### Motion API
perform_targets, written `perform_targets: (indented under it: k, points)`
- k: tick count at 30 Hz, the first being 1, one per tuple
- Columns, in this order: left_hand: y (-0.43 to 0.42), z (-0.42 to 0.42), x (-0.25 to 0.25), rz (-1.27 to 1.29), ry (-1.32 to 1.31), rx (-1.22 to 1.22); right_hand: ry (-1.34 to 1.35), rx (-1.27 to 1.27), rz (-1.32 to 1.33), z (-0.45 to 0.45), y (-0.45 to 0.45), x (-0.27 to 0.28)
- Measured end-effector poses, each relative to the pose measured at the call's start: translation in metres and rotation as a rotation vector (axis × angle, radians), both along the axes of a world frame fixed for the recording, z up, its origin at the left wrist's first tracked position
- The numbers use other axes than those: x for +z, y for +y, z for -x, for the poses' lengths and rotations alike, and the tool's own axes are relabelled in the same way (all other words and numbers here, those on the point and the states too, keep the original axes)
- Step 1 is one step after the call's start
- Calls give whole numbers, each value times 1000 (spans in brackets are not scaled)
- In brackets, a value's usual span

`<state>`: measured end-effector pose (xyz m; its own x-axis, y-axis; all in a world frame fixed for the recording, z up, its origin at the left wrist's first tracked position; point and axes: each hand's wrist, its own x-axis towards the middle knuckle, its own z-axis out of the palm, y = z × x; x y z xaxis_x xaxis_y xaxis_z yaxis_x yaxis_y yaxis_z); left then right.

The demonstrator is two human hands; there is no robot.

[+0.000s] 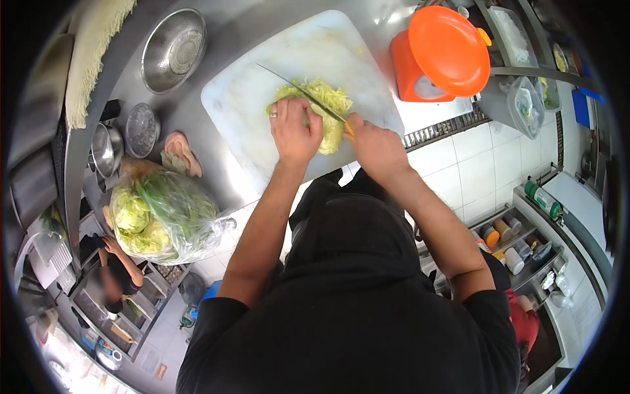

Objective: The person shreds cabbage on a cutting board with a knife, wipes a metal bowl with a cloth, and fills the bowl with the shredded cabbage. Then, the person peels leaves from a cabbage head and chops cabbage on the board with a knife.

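On the large white cutting board (239, 105) lies a heap of shredded lettuce (330, 96). My left hand (293, 128) presses down on lettuce with its fingers bent, a ring on one of them, and covers most of the piece under it. In my right hand (379, 144) is a kitchen knife (298, 87), its orange handle mostly hidden by my fingers. The long blade runs up and left, just beyond my left fingertips, along the shreds. Whether its edge touches the board cannot be made out.
A metal colander (154, 65) and a metal bowl (142, 130) stand left of the board. Near them, a clear bag of lettuce (164, 217) rests at the counter edge. An orange container (410, 75) stands right. Another person (125, 279) is at lower left.
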<state>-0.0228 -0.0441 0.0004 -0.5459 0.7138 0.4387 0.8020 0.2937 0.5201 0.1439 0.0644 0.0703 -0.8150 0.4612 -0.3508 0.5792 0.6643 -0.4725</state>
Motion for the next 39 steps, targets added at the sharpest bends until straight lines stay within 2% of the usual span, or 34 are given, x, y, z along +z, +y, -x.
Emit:
perform_targets:
  k: [6,9,12,16,19,26,31,34,37,39]
  points:
    - [1,1,-6,-46,2,-2,-65,-28,48,-41,-12,49]
    - [0,4,-6,-34,2,-4,-129,-59,54,-29,-18,24]
    - [1,4,-6,-38,-5,-2,-12,28,0,2,-2,-3]
    - [0,2,-4,-73,-22,3,9,6,-18,-18,-1,32]
    - [-4,1,-5,-67,-19,6,-97,11,29,-36,-10,58]
    - [-3,3,-11,-102,-18,0,-16,7,-26,-10,-14,-7]
    - [-3,3,-8,-97,13,18,-3,6,-1,-12,-4,30]
    - [-6,1,-7,-75,23,29,-94,28,11,-33,-10,60]
    - [-5,2,-8,-83,13,27,-90,-17,34,-39,-18,55]
    - [-6,4,-9,-89,5,24,-72,-13,18,-32,-21,31]
